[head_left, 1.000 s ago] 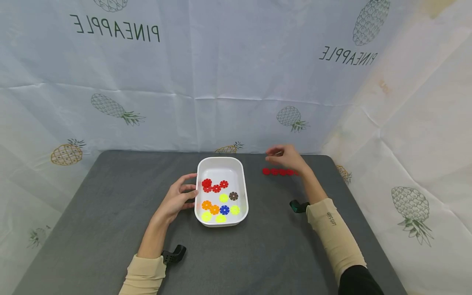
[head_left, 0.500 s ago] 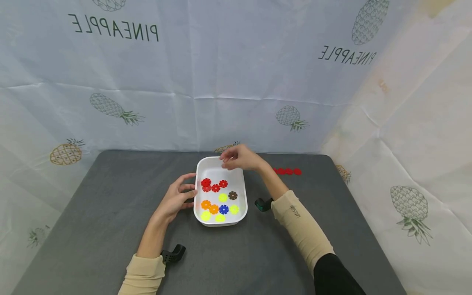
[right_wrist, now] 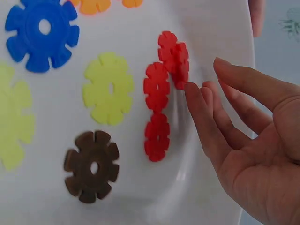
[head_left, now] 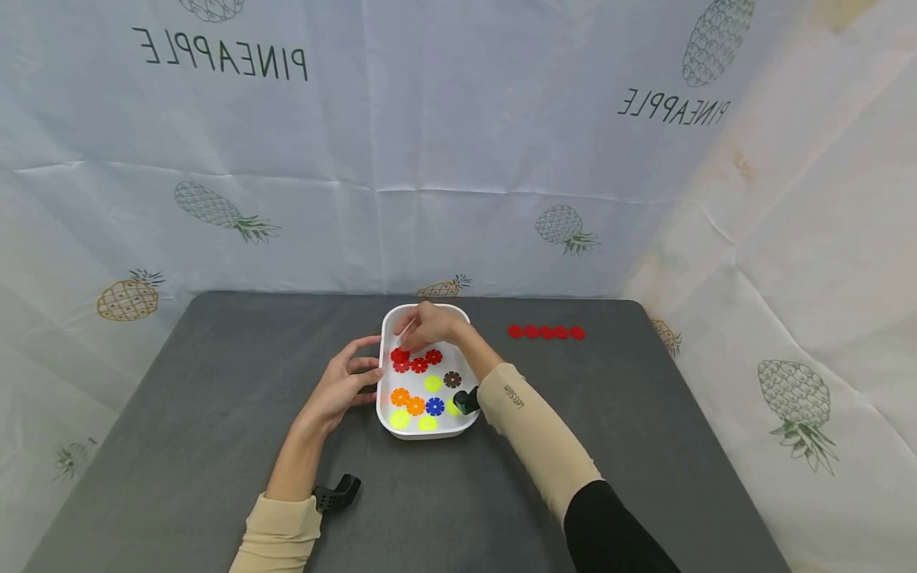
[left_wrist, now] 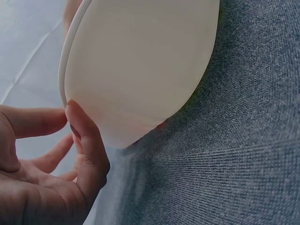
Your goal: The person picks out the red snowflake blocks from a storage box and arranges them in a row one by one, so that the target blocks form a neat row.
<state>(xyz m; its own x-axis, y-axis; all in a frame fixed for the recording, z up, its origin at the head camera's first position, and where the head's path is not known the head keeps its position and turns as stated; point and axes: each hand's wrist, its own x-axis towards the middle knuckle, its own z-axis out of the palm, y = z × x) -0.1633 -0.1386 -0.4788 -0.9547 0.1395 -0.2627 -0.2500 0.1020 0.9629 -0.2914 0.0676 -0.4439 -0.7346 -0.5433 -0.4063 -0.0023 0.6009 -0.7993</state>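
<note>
A white plastic tray (head_left: 430, 435) sits on the dark grey table. My left hand (head_left: 340, 390) holds its left side, thumb at the rim and other fingers along the outer wall. Inside the tray, my right hand (right_wrist: 262, 136) reaches over the red notched discs (right_wrist: 156, 86). One fingertip is right at a tilted red disc (right_wrist: 183, 65) that leans on another; the thumb stands apart from it. Also lying in the tray are a brown disc (right_wrist: 91, 166), a blue disc (right_wrist: 42, 33), orange discs (head_left: 407, 401) and several yellow discs (right_wrist: 108, 89).
Several red discs (head_left: 547, 332) lie in a straight row on the table (head_left: 630, 446), right of the tray near the back edge. A white curtain (head_left: 444, 143) with pineapple prints hangs behind. A black wrist camera (head_left: 466, 400) overlaps the tray's right side.
My right hand has moved left from the red row and down into the tray at the red discs, uncovering the whole row. My left hand stays at the tray.
</note>
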